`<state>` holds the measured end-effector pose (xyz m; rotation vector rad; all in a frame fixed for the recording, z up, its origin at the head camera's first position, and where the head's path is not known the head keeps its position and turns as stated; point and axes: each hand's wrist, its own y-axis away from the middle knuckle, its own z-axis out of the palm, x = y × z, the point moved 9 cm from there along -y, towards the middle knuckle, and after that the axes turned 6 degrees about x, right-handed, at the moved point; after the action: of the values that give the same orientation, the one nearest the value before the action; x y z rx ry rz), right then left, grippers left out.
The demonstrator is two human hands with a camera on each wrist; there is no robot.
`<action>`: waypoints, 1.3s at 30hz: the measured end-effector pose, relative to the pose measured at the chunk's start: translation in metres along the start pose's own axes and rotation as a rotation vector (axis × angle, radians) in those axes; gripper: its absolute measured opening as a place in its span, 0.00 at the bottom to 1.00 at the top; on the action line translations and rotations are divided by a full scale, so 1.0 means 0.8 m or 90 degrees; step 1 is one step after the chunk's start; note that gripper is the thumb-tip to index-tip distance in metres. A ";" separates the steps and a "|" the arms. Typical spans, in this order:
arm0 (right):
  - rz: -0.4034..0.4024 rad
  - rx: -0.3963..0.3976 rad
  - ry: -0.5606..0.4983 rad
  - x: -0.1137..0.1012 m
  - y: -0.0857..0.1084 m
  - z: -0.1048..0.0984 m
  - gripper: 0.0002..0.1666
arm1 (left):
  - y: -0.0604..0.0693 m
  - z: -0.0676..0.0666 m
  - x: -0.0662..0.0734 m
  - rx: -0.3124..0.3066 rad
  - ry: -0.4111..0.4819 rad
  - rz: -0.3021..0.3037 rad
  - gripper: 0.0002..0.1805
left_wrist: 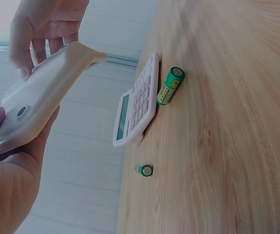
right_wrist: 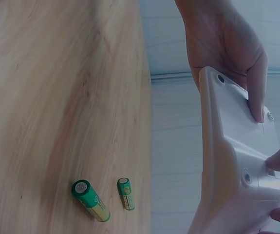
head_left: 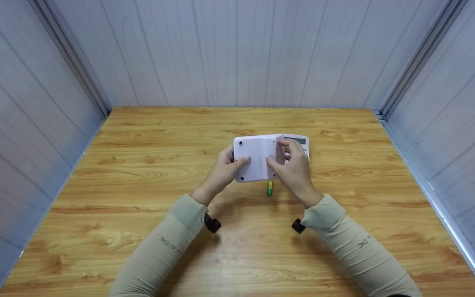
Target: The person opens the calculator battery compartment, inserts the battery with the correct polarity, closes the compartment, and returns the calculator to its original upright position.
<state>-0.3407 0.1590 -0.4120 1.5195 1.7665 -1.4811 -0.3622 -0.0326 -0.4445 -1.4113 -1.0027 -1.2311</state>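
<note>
A pale pink device (head_left: 256,165) is held up above the table, its back with round dark feet facing the head camera. My left hand (head_left: 221,170) grips its left side, thumb on the back and fingers behind. At the raised right part, my right hand (head_left: 297,171) pinches with its thumb on the back and fingers at the edge. Behind it, partly covered, a pink calculator (head_left: 305,148) lies on the table. Two green batteries appear in the left wrist view: one battery (left_wrist: 170,86) near the calculator (left_wrist: 137,105), another battery (left_wrist: 144,169) farther off.
The wood-patterned table (head_left: 138,144) is enclosed by pale panelled walls (head_left: 237,53) at the back and both sides. Small black wrist cameras stick out from both wrists, above the table.
</note>
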 end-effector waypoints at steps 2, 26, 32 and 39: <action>0.001 0.002 -0.003 0.001 0.000 -0.001 0.30 | 0.000 0.001 0.000 -0.002 -0.004 0.003 0.21; -0.144 0.036 -0.035 -0.017 0.008 -0.015 0.19 | -0.003 -0.005 0.005 0.020 0.030 0.015 0.21; -0.184 0.033 -0.019 -0.026 0.015 -0.015 0.19 | -0.004 -0.007 0.006 0.025 0.028 0.019 0.20; -0.202 0.014 -0.012 -0.031 0.019 -0.012 0.19 | -0.005 -0.007 0.004 0.026 0.036 0.018 0.19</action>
<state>-0.3158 0.1535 -0.3952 1.2726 2.0590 -1.6583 -0.3670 -0.0376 -0.4409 -1.3470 -0.9614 -1.2171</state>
